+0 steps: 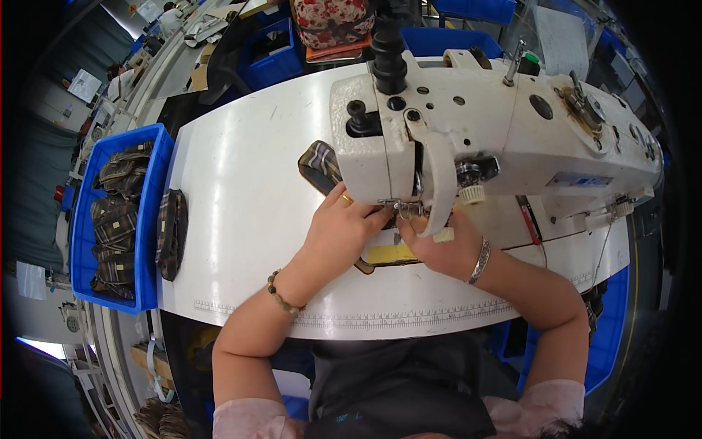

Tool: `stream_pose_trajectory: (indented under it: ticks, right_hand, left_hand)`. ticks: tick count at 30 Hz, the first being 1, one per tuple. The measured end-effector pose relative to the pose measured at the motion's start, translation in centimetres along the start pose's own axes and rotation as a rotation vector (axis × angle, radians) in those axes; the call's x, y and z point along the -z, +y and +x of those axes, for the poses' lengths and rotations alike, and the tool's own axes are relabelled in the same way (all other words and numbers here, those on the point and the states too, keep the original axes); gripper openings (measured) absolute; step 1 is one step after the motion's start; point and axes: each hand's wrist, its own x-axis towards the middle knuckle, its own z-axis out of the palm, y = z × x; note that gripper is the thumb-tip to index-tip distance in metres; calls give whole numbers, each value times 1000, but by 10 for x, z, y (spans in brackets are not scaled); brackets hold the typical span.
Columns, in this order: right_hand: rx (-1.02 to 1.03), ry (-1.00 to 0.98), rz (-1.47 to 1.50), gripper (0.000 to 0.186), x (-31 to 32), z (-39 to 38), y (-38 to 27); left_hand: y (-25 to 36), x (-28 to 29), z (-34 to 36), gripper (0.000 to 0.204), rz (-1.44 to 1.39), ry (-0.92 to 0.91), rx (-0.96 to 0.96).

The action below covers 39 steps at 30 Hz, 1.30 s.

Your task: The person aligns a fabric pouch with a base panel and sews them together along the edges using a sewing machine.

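Observation:
A white sewing machine [504, 117] stands over the table, its presser foot [401, 208] between my hands. A plaid fabric piece [319, 164] with a dark edge sticks out beyond my left hand [340, 230], whose fingers pinch it just left of the needle area. My right hand [447, 245] is closed right at the presser foot, fingertips on the work from the right. The machine head and my fingers hide most of the fabric there. Below the fingers, a yellow strip [390, 254] shows on the table.
At the left, a blue bin [165, 157] holds several plaid pieces; another plaid piece [172, 234] lies beside it on the white table [241, 183]. A red-and-black tool [529, 219] lies under the machine arm. A printed ruler scale [365, 320] runs along the near edge. More blue bins [446, 42] stand behind.

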Motion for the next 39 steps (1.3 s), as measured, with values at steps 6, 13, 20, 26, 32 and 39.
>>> stream_pose_trajectory:
  ticks: [6,13,20,26,32,39]
  right_hand:
    - [216,65,-15,16,1,-3,9]
    - [429,40,-218,26,-5,-3,24]
    - [429,78,-361,28,-3,-2,20]
    - [402,104,-301,23,1,-1,15]
    - [94,124,-89,17,9,2,3]
    - [228,118,-243,18,17,-1,8]
  left_hand:
    - [2,1,-1,24,71,-26,-27]
    - [3,-2,-2,24,70,-52,-3]
    - [3,-2,-1,26,86,-22,-30]
    - [5,-3,-3,28,96,-51,-13]
    - [4,-2,-5,30,122,-49,-30]
    - [0,-1,-6,31,89,-37,-41]
